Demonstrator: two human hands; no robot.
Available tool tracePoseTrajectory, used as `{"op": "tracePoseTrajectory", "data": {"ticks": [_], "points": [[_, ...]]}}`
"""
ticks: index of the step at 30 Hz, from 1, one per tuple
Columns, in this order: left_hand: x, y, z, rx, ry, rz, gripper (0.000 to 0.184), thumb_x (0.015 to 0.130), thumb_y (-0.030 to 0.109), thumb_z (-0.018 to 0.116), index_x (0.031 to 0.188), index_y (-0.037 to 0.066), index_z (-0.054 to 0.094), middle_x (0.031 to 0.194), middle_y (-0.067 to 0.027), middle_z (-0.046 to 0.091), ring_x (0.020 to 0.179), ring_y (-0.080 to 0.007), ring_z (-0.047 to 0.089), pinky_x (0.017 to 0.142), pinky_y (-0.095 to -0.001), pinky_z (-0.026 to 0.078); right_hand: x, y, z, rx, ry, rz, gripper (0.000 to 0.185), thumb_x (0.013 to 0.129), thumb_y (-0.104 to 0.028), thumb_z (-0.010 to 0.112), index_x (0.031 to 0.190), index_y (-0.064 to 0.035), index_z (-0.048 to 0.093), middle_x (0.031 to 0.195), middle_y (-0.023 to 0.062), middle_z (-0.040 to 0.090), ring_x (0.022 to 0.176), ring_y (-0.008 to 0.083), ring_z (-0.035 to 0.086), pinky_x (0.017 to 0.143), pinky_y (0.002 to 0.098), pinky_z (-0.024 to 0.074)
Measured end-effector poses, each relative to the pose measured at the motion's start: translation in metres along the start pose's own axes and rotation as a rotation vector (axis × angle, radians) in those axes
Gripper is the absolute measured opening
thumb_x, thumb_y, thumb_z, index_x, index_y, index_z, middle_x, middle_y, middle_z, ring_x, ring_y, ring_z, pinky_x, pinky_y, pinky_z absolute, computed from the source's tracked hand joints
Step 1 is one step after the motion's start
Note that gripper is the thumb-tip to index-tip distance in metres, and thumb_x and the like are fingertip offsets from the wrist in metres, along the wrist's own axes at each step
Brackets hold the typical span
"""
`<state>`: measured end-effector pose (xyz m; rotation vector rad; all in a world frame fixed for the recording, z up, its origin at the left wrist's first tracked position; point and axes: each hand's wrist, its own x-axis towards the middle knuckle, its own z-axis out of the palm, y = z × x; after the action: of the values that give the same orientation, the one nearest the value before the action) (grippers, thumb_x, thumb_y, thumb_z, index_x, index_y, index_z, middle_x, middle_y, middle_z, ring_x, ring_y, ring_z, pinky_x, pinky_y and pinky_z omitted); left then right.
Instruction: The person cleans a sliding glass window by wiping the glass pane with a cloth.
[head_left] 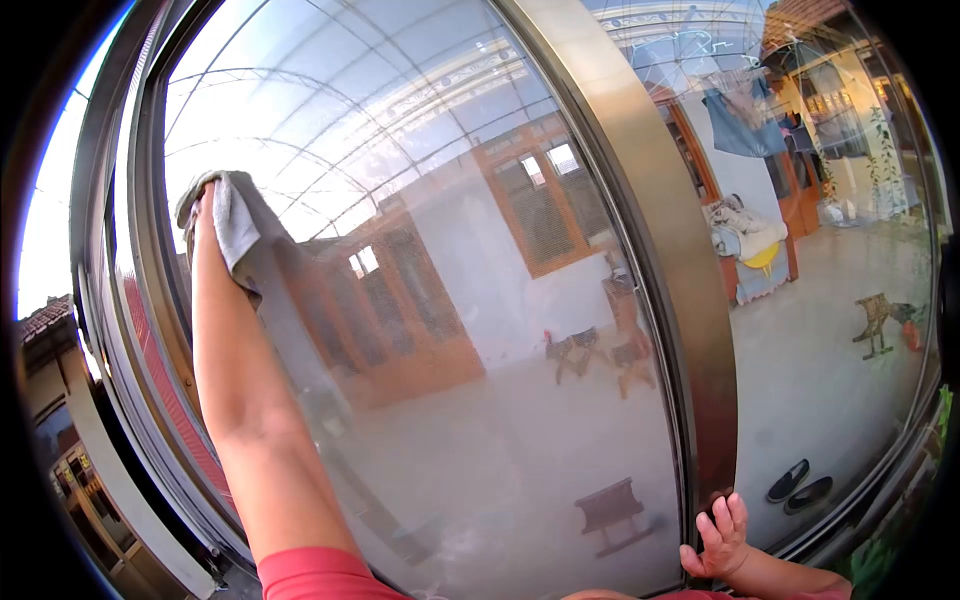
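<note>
My left hand (205, 205), at the end of a stretched arm with a red sleeve, is closed on a grey cloth (238, 225). The cloth is against the upper left part of a large glass pane (480, 440), by its dark side frame, and part of it hangs down over the fingers. Low on the right, my right hand (722, 540) rests against the foot of a wide metal post (690, 260). Its fingers are up and apart, with nothing held in them.
Beyond the right-hand glass are dark shoes (802, 487), a small wooden stool (874, 325) and a pile of cloths (742, 228). Window frames and an arched roof grid show in the left pane. Green leaves (880, 560) grow at the lower right.
</note>
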<state>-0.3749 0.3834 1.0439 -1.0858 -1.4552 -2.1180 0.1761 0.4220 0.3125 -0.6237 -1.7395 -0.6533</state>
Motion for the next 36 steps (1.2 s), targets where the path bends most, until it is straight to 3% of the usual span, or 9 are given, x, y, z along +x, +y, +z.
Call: {"op": "tracePoseTrajectory", "data": {"ticks": [6, 14, 15, 25, 27, 29, 30, 31, 36], "points": [[-0.145, 0.158, 0.151, 0.514, -0.083, 1.043, 0.062, 0.093, 0.054, 0.041, 0.132, 0.009, 0.057, 0.132, -0.0163, 0.058, 0.121, -0.0327, 0.055, 0.101, -0.0416, 0.044, 0.01, -0.004, -0.004, -0.026, 0.028, 0.023, 0.069, 0.079, -0.035, 0.063, 0.139, -0.0052, 0.046, 0.15, 0.0212, 0.037, 0.142, 0.0416, 0.027, 0.111, 0.0519, 0.0286], [-0.312, 0.233, 0.154, 0.599, -0.294, 1.221, 0.045, 0.096, 0.026, 0.033, 0.128, 0.003, 0.055, 0.139, -0.0233, 0.049, 0.133, -0.0336, 0.044, 0.11, -0.0397, 0.037, 0.003, 0.0, -0.003, -0.075, -0.004, -0.009, 0.072, 0.08, -0.028, 0.061, 0.143, -0.0024, 0.039, 0.152, 0.0245, 0.031, 0.142, 0.0462, 0.025, 0.112, 0.0558, 0.0271], [-0.223, 0.224, 0.224, 0.629, 0.137, 1.587, 0.047, 0.097, 0.028, 0.033, 0.13, 0.001, 0.053, 0.145, -0.0204, 0.044, 0.135, -0.0338, 0.042, 0.111, -0.0395, 0.035, -0.002, 0.002, -0.001, -0.063, -0.007, -0.035, 0.072, 0.08, -0.028, 0.061, 0.143, -0.0024, 0.039, 0.152, 0.0245, 0.031, 0.142, 0.0462, 0.025, 0.112, 0.0558, 0.0271], [-0.045, 0.106, 0.062, 0.754, 0.07, 0.872, 0.071, 0.096, 0.059, 0.029, 0.144, 0.009, 0.043, 0.152, -0.0184, 0.036, 0.142, -0.033, 0.031, 0.117, -0.0402, 0.023, 0.008, 0.002, -0.01, -0.118, 0.009, 0.001, 0.065, 0.08, -0.02, 0.068, 0.136, 0.0042, 0.043, 0.142, 0.0294, 0.038, 0.133, 0.0518, 0.032, 0.108, 0.0618, 0.0307], [0.026, 0.052, 0.027, 0.695, 0.17, 0.843, 0.066, 0.09, 0.053, 0.037, 0.135, 0.008, 0.054, 0.143, -0.0211, 0.047, 0.132, -0.0385, 0.044, 0.11, -0.0451, 0.034, -0.008, 0.014, -0.009, -0.158, -0.076, -0.133, 0.068, 0.082, -0.021, 0.065, 0.14, 0.0036, 0.038, 0.148, 0.0302, 0.03, 0.135, 0.0544, 0.028, 0.11, 0.0609, 0.0282], [0.066, -0.006, -0.018, 0.491, 0.132, 0.666, 0.068, 0.09, 0.053, 0.038, 0.138, 0.007, 0.051, 0.145, -0.0214, 0.044, 0.135, -0.0374, 0.042, 0.112, -0.0429, 0.032, 0.008, 0.003, -0.013, -0.09, -0.047, 0.034, 0.071, 0.083, -0.022, 0.063, 0.144, -0.0001, 0.034, 0.151, 0.029, 0.025, 0.138, 0.053, 0.025, 0.111, 0.0619, 0.0259], [0.075, -0.032, -0.039, 0.485, 0.156, 0.608, 0.067, 0.09, 0.053, 0.039, 0.138, 0.007, 0.051, 0.145, -0.0213, 0.044, 0.134, -0.0374, 0.042, 0.112, -0.0429, 0.032, 0.0, 0.002, -0.009, -0.009, -0.047, 0.146, 0.072, 0.083, -0.024, 0.064, 0.148, -0.0189, 0.032, 0.153, 0.0253, 0.024, 0.139, 0.0513, 0.023, 0.106, 0.0715, 0.0233], [0.083, -0.059, -0.059, 0.477, 0.173, 0.545, 0.067, 0.09, 0.053, 0.04, 0.138, 0.007, 0.05, 0.145, -0.0213, 0.044, 0.134, -0.0373, 0.042, 0.111, -0.0429, 0.032, -0.011, 0.011, -0.007, -0.138, -0.056, 0.011, 0.078, 0.08, -0.023, 0.056, 0.147, 0.0058, 0.026, 0.151, 0.035, 0.022, 0.14, 0.0554, 0.02, 0.114, 0.0616, 0.018], [0.083, -0.148, -0.12, 0.249, 0.128, 0.248, 0.065, 0.091, 0.051, 0.043, 0.138, 0.007, 0.05, 0.144, -0.0211, 0.045, 0.134, -0.0369, 0.042, 0.111, -0.0427, 0.033, -0.003, 0.005, -0.01, -0.13, -0.094, 0.031, 0.078, 0.084, -0.024, 0.053, 0.149, 0.0051, 0.021, 0.154, 0.0335, 0.017, 0.142, 0.055, 0.016, 0.115, 0.0613, 0.0151]]}}
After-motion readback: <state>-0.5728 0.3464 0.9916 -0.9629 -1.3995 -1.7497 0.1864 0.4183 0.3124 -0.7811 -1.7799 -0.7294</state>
